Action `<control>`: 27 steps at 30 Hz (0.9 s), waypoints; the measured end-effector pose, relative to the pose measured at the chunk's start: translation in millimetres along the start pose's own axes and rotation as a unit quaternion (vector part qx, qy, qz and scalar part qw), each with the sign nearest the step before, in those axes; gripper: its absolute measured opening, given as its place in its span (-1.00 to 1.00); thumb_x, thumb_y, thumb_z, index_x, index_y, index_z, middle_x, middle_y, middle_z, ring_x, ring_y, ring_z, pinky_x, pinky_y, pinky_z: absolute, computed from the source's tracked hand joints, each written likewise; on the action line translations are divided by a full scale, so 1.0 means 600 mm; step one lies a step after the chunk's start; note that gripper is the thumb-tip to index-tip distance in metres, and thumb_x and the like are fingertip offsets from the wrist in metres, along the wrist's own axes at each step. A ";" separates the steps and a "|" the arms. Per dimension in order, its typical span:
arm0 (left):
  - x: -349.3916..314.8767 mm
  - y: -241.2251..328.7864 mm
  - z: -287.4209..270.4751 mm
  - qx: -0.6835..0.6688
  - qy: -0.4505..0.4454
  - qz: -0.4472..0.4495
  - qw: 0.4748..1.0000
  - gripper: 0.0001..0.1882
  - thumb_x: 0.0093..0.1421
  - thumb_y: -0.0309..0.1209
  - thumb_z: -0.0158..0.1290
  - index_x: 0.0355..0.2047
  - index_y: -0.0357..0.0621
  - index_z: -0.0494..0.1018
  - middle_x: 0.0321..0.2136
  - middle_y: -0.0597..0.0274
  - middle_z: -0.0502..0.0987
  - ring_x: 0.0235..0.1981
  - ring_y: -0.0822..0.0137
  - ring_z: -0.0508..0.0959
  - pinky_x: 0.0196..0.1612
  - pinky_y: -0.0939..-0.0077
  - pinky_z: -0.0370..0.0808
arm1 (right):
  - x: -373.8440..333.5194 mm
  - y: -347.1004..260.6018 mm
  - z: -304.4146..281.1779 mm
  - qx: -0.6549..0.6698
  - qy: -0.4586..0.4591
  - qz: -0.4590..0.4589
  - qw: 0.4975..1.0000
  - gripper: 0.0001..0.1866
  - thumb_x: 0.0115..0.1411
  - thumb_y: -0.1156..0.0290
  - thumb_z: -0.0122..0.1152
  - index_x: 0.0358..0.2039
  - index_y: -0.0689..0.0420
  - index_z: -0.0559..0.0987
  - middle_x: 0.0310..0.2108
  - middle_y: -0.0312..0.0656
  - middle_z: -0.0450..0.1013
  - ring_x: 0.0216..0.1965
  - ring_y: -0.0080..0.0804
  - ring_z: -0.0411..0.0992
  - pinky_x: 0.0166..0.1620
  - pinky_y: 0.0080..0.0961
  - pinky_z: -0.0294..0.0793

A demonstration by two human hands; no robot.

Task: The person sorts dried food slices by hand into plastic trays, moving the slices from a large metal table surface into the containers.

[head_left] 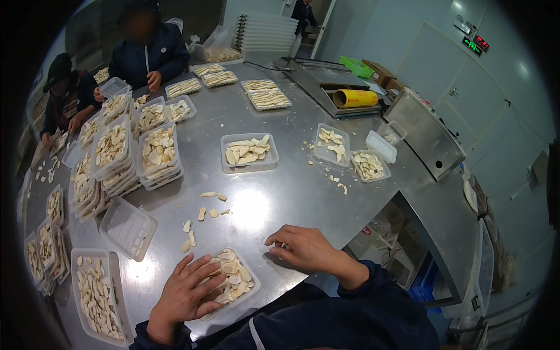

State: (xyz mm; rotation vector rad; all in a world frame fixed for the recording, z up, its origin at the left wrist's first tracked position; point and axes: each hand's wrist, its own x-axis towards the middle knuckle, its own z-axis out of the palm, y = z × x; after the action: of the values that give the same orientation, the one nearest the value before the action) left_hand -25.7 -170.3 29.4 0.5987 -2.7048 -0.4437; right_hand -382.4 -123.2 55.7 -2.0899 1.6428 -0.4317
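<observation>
My left hand [189, 290] lies with fingers spread over the left side of a clear plastic tray [255, 287] at the table's near edge. Pale cream slices [234, 274], perhaps of mushroom, fill this tray, and my fingers rest on them. To the tray's right, my right hand [306, 248] is above the metal table, its fingers loosely bent and apart, with nothing seen in them. Several loose slices [202, 214] lie just beyond the left hand. Left of them, an empty clear tray [128, 227] sits on the table.
Filled trays are stacked at the left [111, 146], with a large box of slices [96, 297] nearer. Beyond stands a half-filled tray [249, 153]. A wrapping machine with a yellow film roll [356, 98] is at the far right. Two people [149, 52] work at the far left.
</observation>
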 end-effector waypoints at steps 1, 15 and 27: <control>0.000 0.000 0.000 -0.001 -0.001 0.000 1.000 -0.36 0.28 0.21 0.19 0.22 0.15 0.59 0.30 0.25 0.50 0.43 0.09 0.39 0.50 -0.11 0.20 | 0.002 0.000 0.002 -0.002 -0.002 -0.002 1.000 -0.72 0.42 0.15 0.21 0.02 -0.05 0.68 -0.14 -0.25 0.60 -0.19 -0.21 0.63 -0.18 -0.26 0.61; 0.003 -0.006 0.004 -0.006 -0.007 0.008 1.000 -0.36 0.27 0.19 0.20 0.22 0.13 0.58 0.30 0.24 0.49 0.43 0.08 0.38 0.49 -0.12 0.22 | 0.009 0.018 0.022 -0.012 0.021 -0.040 0.999 -0.75 0.39 0.16 0.31 -0.02 -0.06 0.73 -0.20 -0.29 0.61 -0.32 -0.31 0.62 -0.28 -0.37 0.60; -0.004 -0.017 0.012 0.012 -0.009 0.014 1.000 -0.37 0.28 0.15 0.20 0.22 0.08 0.57 0.27 0.19 0.51 0.43 0.01 0.38 0.50 -0.15 0.19 | 0.025 0.007 0.022 -0.004 0.001 -0.029 1.000 -0.82 0.36 0.22 0.30 -0.10 -0.07 0.72 -0.21 -0.24 0.60 -0.22 -0.18 0.62 -0.19 -0.30 0.61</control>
State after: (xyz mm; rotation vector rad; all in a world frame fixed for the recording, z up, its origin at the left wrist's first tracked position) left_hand -22.9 -176.3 18.9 0.5641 -2.7360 -0.4106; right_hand -375.8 -136.4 41.7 -2.1472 1.5899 -0.4463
